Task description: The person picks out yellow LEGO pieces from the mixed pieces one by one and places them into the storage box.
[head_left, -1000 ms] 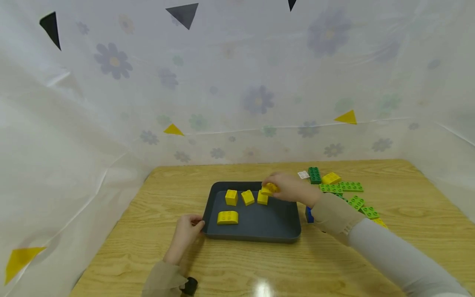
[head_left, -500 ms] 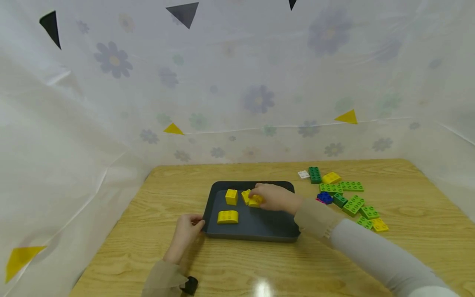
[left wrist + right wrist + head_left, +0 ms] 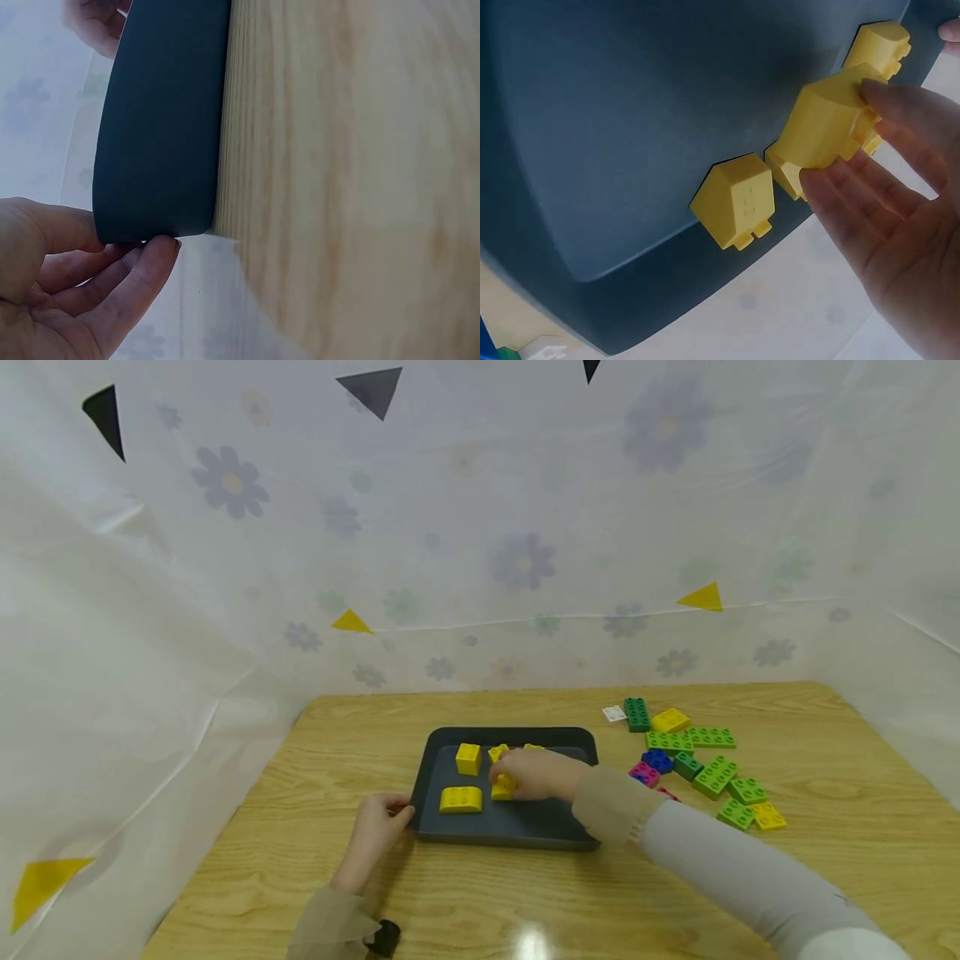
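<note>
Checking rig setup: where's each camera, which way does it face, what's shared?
Head: on the head, facing forward and down at the dark grey rectangular tray; left hand, right hand and sleeves show.
Left wrist: on that wrist, facing the tray's outer wall and the brown wooden table; left hand, part of right hand.
Right wrist: on that wrist, facing into the tray; right hand, holding a yellow round-topped plastic block, and a sliver of left hand.
Shared: head and right wrist show that block.

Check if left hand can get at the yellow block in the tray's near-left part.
Likely yes: only the rim of the tray stands between the left hand and that yellow block, and nothing covers it. The fingers hold the tray's corner, so they would probably have to let go first.
</note>
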